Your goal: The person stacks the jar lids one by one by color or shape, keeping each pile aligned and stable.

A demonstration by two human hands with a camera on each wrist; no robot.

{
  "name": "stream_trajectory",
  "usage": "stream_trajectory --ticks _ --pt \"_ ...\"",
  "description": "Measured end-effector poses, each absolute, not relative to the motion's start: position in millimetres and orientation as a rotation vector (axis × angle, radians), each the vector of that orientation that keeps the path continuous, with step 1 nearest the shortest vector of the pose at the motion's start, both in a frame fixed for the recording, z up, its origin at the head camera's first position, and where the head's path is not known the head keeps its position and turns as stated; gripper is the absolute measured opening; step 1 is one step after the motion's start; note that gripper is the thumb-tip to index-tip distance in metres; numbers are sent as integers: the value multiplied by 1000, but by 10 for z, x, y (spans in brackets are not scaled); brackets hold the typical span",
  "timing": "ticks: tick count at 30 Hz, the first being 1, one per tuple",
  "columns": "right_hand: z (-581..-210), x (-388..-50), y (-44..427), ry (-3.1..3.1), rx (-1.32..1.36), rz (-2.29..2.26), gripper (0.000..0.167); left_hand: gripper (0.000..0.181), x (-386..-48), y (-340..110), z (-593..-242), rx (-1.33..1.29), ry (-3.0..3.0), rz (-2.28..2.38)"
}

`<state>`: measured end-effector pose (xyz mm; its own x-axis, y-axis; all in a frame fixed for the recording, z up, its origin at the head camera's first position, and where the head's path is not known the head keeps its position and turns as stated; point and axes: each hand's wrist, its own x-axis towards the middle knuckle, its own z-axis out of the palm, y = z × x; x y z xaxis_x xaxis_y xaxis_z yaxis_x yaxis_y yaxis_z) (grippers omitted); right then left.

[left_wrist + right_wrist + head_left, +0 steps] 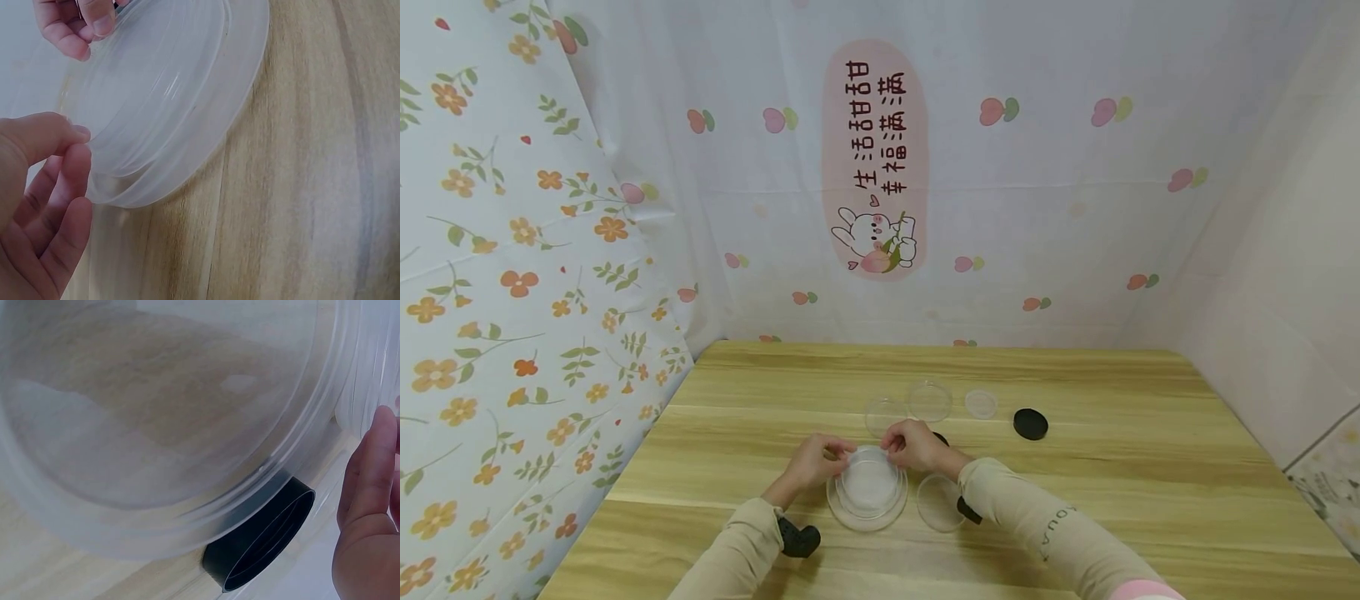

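Clear dish stack (868, 493) is on the counter (1075, 521); left hand (816, 463) has fingers pinching its rim at 11 o'clock, right hand (917, 447) probably likewise at 1, bad angle. Uneven lifting could tip it towards the loose dish (938, 504) at 3.

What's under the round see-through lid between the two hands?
Under the top lid you can see the edge of a wider lid on the wooden table. The middles overlap and look cloudy, so I can't tell what else is underneath.
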<state>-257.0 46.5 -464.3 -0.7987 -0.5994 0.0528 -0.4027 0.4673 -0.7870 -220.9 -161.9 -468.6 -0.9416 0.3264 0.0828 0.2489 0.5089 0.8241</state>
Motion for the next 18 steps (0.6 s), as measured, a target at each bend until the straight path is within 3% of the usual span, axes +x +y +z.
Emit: stream_trajectory --ticks 18 --pt "-4657 -2578 471 2530 -910 -1197 8 18 -2205 -1612 -4723 476 2648 1502"
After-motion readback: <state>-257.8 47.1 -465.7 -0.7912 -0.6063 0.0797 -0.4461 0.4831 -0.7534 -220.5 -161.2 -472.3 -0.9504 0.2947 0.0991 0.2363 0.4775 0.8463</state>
